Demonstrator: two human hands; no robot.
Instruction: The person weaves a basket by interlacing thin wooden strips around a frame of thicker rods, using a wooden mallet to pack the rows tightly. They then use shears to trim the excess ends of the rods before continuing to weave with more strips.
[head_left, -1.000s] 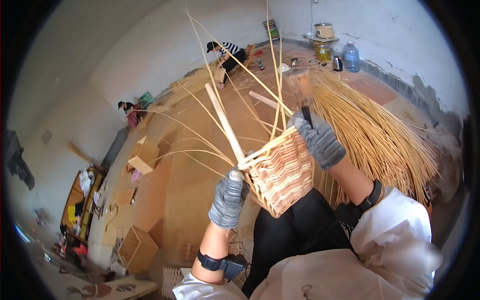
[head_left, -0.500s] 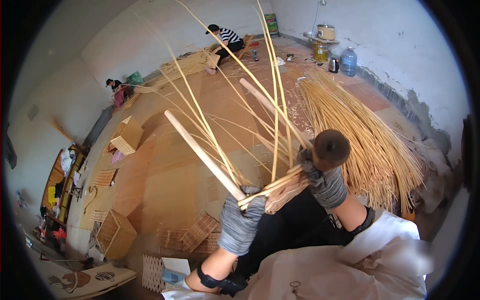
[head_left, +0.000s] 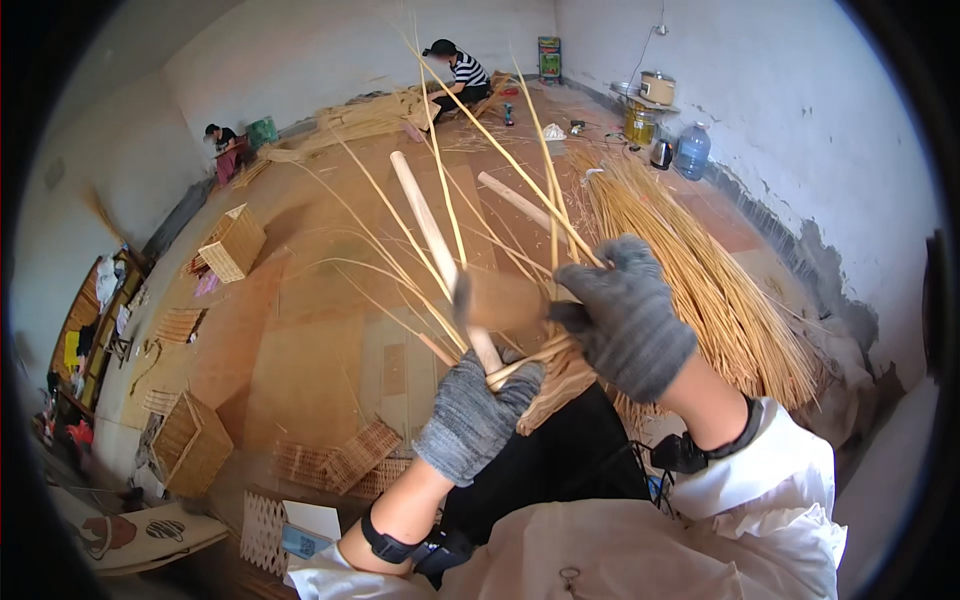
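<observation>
Left hand: closed on the basket rim at the foot of a pole; my forearm slants up and rightward.
Right hand: higher, fingers curled round the mallet handle; my forearm slants up and leftward.
Mallet: head leftward, blurred, across the pole; I can't tell whether they touch.
Basket: above my lap, partly hidden.

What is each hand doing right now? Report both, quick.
Left hand: closed, holding the woven basket at its rim.
Right hand: closed, holding a blurred mallet-like tool by its dark handle.
</observation>
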